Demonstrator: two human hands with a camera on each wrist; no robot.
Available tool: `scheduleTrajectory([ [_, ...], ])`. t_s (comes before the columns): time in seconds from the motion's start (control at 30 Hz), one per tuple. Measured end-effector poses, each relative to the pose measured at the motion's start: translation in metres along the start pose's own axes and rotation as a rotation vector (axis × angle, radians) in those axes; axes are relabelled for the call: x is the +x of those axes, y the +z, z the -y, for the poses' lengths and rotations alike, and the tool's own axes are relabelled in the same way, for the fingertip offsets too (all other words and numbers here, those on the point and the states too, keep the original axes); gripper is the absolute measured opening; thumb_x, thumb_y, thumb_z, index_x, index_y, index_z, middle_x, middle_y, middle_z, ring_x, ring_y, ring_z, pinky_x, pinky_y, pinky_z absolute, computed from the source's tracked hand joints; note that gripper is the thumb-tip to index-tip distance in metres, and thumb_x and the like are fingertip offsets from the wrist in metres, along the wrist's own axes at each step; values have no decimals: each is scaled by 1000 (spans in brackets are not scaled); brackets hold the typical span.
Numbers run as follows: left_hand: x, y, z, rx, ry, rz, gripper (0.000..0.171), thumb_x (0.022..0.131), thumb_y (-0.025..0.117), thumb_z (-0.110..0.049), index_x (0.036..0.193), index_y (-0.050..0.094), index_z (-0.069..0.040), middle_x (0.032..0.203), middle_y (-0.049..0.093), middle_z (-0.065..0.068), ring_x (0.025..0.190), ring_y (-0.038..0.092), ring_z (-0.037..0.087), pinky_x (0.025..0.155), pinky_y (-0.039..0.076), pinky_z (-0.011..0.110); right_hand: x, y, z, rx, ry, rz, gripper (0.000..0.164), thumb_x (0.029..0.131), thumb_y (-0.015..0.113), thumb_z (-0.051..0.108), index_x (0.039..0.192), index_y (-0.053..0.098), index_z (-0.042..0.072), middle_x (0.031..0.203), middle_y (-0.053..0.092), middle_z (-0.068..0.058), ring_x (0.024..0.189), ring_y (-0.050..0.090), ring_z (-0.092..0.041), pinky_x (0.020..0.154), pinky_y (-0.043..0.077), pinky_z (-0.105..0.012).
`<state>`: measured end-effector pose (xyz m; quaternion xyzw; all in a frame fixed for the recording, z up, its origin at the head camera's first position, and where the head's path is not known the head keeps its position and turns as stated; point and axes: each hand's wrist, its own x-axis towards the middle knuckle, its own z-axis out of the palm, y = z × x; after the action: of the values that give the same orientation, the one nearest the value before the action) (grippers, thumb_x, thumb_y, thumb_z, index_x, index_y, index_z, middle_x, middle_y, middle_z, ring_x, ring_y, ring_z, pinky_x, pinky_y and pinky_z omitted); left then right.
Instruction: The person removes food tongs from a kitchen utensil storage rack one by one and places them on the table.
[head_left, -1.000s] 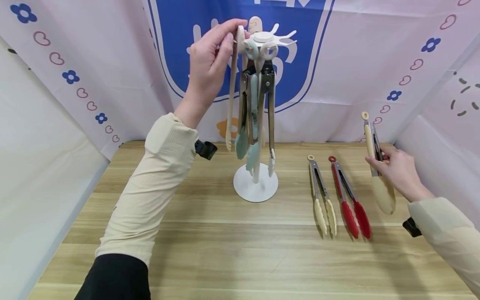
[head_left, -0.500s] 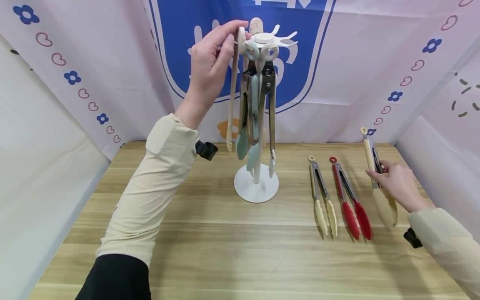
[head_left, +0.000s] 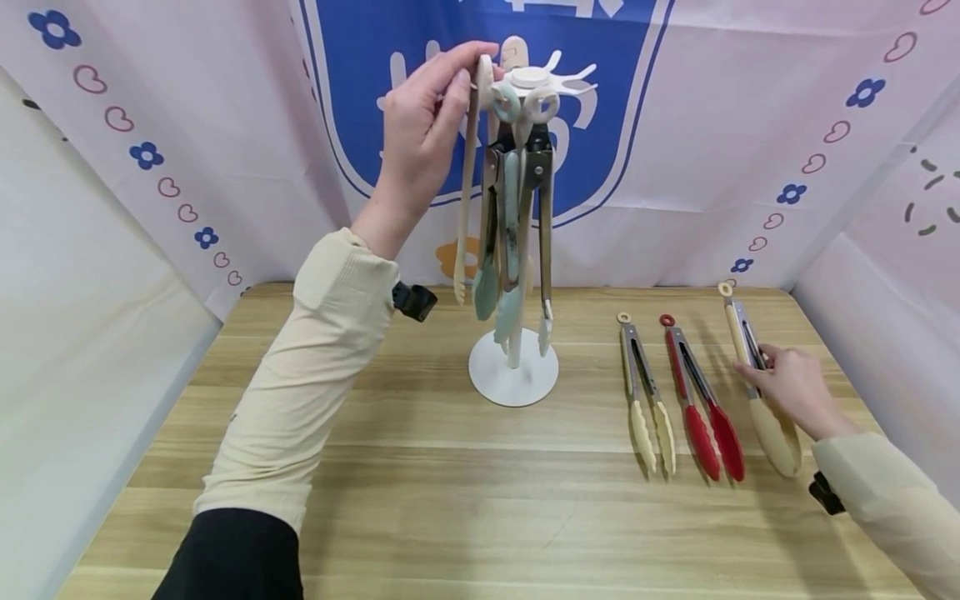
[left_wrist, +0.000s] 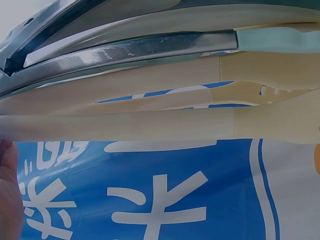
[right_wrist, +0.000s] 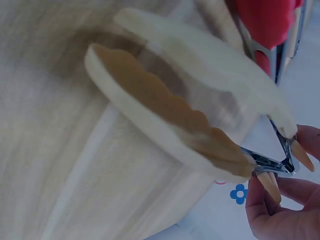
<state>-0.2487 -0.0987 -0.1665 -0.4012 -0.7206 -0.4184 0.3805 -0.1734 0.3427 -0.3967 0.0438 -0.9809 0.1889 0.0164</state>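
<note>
At the back, a white stand (head_left: 513, 387) bears several tongs hung from its top hooks (head_left: 573, 82). My left hand (head_left: 420, 125) is at the hooks' left side, its thumb and fingers pinching the top ring of hanging beige tongs (head_left: 467, 200); their two long arms (left_wrist: 125, 127) run across the left wrist view. Far right, my right hand (head_left: 797, 387) grips cream tongs (head_left: 776, 437) by their arms, ring end towards the back. Those tongs' scalloped heads (right_wrist: 165, 110) stand apart, close over the wood.
Left of the held tongs lie red tongs (head_left: 697, 425) and smaller cream tongs (head_left: 641, 417) on the wooden table (head_left: 480, 517), roughly side by side. Mint-green tongs (head_left: 508, 308) and white-tipped tongs (head_left: 546, 325) hang on the stand. A printed cloth (head_left: 660, 167) hangs behind.
My right hand has come down towards the table with the cream tongs, to the right of the red ones. My left hand stays at the top of the stand.
</note>
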Motion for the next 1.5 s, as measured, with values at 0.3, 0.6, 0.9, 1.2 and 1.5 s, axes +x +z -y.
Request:
scheduleTrajectory([
  [0.3,0,0,1,4,8,0,30,94,38,-1,115,57,9,106,63,17,96,56,8,84,46,20,-2,8,-7,-2,7,63,57,89,55,27,114,45,-23,67,59,-20,57,52,-25,51,45,-38],
  [0.6,0,-1,1,8,14,1,30,94,38,-1,115,57,9,106,63,17,96,56,10,85,45,20,1,11,-11,-7,37,127,56,89,55,28,111,47,-23,61,56,-8,54,46,-19,46,38,-28],
  [0.9,0,0,1,11,13,1,30,94,38,-1,115,57,9,106,63,17,95,56,9,83,46,19,3,14,-10,28,84,181,45,89,55,31,95,55,-13,54,45,-2,48,43,-14,44,37,-28],
  [1.2,1,0,1,13,25,-1,30,93,39,-1,114,57,9,106,63,17,95,56,10,84,46,20,6,17,-11,11,77,205,35,88,57,30,66,47,5,53,47,-1,49,45,-15,45,37,-28],
  [1.5,1,0,2,19,38,-5,29,94,38,-1,114,58,8,104,63,16,87,54,8,73,43,18,8,19,-11,-24,71,204,39,85,60,33,62,44,6,52,45,-2,49,42,-16,46,34,-27],
])
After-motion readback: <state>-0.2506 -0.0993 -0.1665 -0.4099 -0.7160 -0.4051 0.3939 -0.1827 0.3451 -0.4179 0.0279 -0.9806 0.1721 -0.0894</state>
